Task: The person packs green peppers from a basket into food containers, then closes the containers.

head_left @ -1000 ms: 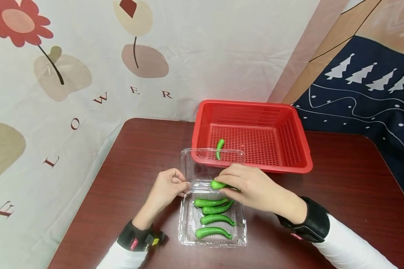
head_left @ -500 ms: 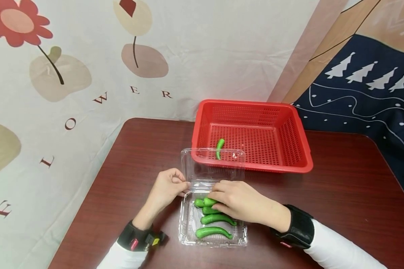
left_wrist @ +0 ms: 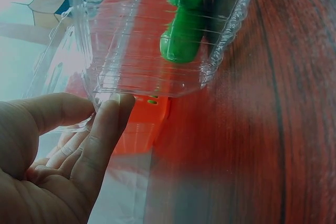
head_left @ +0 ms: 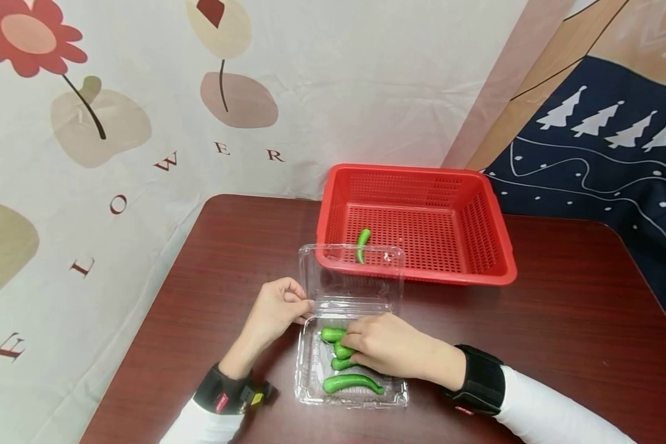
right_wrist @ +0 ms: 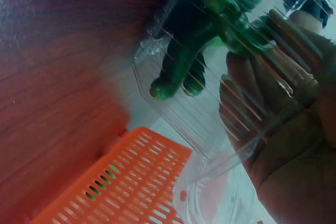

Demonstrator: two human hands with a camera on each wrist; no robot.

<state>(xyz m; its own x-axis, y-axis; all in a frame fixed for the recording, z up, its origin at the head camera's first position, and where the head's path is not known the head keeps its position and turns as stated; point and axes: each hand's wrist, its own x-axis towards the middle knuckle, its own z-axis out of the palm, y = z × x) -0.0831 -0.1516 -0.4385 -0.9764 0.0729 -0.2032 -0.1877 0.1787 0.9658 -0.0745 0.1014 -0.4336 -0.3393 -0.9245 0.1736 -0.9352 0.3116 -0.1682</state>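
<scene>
A clear plastic clamshell box (head_left: 305,370) lies with its lid (head_left: 361,280) raised toward the far side. Several green chili peppers rest crosswise in its base, the nearest pepper (head_left: 352,383) in full sight. My left hand (head_left: 277,309) pinches the box's left edge near the hinge; in the left wrist view, thumb and fingertips (left_wrist: 113,103) meet on the plastic. My right hand (head_left: 383,346) is down inside the base, its fingers around a green chili pepper (head_left: 343,349) above the others. The hand hides the right ends of several peppers.
Behind the box stands a red perforated basket (head_left: 507,271), partly seen through the raised lid. One more green chili pepper (head_left: 362,243) lies in it. The dark wooden table (head_left: 244,246) meets a printed cloth backdrop (head_left: 366,80).
My right hand has come down from the hinge into the base with the chili pepper, then shifted slightly toward the near side. The left hand has stayed at the box's edge.
</scene>
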